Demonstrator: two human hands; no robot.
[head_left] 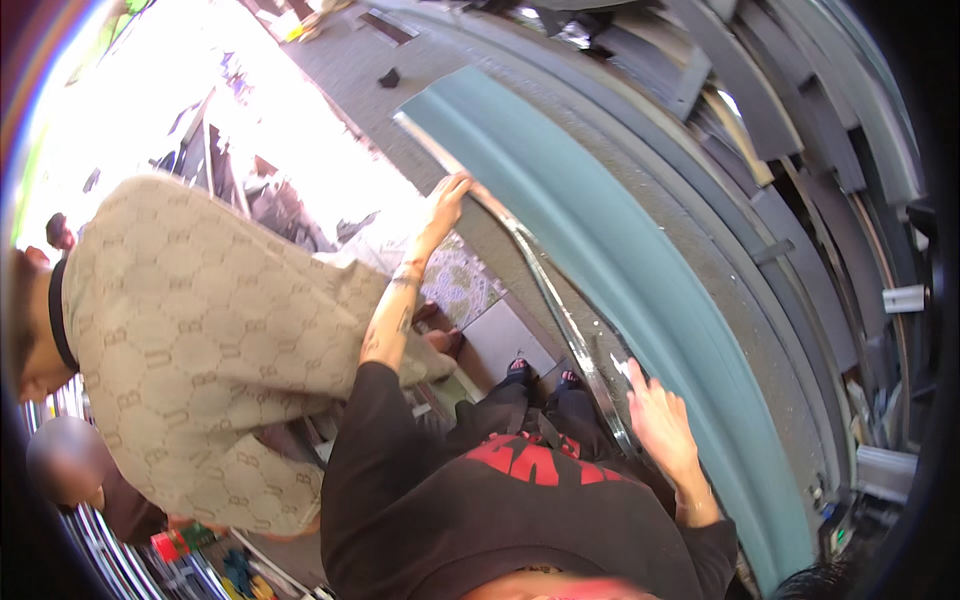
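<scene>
**Kid:** Both hands are on the big blue-green panel (600, 270). See? Left hand (443, 205) is up near eleven o'clock, fingers flat and spread on the panel's edge. Right hand (655, 415) is down near five o'clock, fingers open and pressed on the lower part, by the shiny metal strip (560, 320).

**Helper:** So neither hand is wrapped around it?

**Kid:** No. They only push on it. The panel leans long and slanted from the top middle down to four o'clock, against a stack of grey boards (780, 130).

**Helper:** What could go wrong?

**Kid:** I think it could slide, because flat hands do not hold tight. The feet in sandals (540, 375) are right under the edge, so toes could get hurt. The edge looks thin too, so it might cut a finger.

**Helper:** Anyone else close?

**Kid:** Yes, a person in a tan patterned shirt (190, 330) at nine o'clock. They could get bumped if it tips.
</scene>
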